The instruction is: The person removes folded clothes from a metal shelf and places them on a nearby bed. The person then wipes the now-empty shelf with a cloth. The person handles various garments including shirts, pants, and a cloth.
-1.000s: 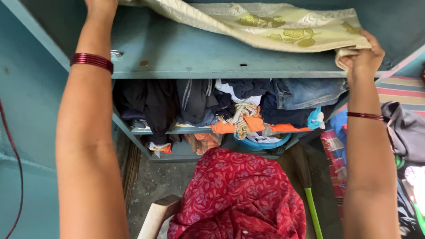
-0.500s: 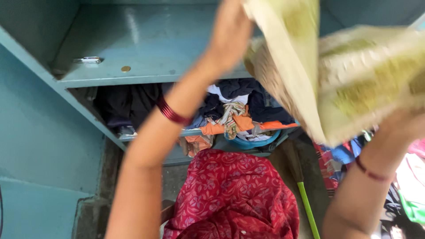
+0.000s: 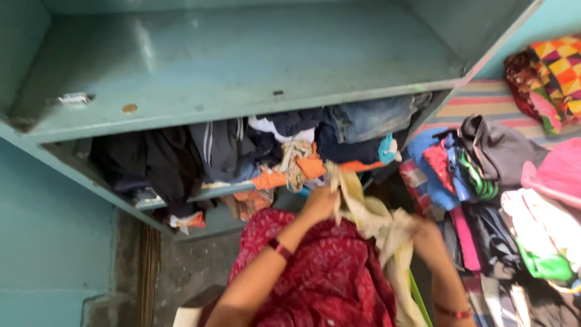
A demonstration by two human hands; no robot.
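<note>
Fingers of my left hand (image 3: 319, 203) pinch the top edge of the cream cloth (image 3: 375, 221); my right hand (image 3: 426, 233) is blurred but grips its bunched middle. Cloth hangs low before my red dress (image 3: 327, 266). Upper shelf (image 3: 242, 66) bare; lower shelf clothes (image 3: 254, 148) crammed, pile (image 3: 502, 175) on the right unsorted.

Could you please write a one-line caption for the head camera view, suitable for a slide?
Both hands, left hand and right hand, grip a cream cloth below a bare teal shelf.
</note>
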